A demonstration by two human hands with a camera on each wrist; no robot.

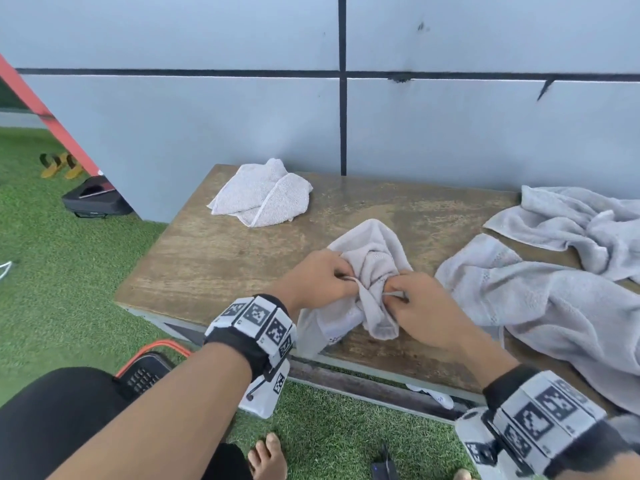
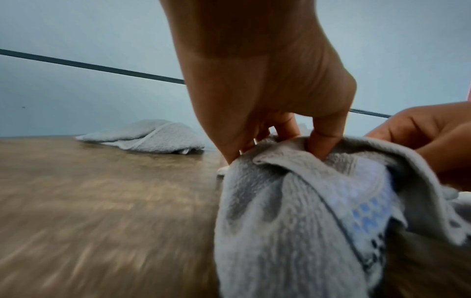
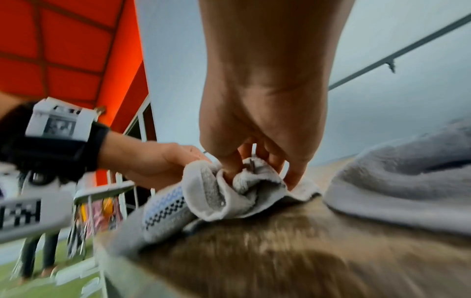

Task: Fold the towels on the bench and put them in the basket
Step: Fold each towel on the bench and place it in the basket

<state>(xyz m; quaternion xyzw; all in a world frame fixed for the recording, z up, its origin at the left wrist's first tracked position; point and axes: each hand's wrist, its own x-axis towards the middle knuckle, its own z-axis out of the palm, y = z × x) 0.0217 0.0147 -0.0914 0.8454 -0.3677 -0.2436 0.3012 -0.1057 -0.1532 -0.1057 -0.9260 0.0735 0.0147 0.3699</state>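
A small crumpled grey towel (image 1: 370, 271) lies bunched on the wooden bench (image 1: 214, 258), part of it hanging over the front edge. My left hand (image 1: 325, 277) pinches its hem on the left and my right hand (image 1: 419, 299) pinches the hem on the right. In the left wrist view my left hand (image 2: 277, 141) has fingers curled into the towel (image 2: 293, 221), which shows a blue checked band. In the right wrist view my right hand (image 3: 257, 161) grips a fold of the towel (image 3: 229, 191). No basket is clearly in view.
A white towel (image 1: 263, 195) lies loosely folded at the bench's back left. Two larger grey towels (image 1: 540, 306) (image 1: 581, 223) sprawl over the right end. A dark orange-rimmed object (image 1: 145, 372) sits on the green turf (image 1: 69, 271) by my knee. A grey wall stands behind.
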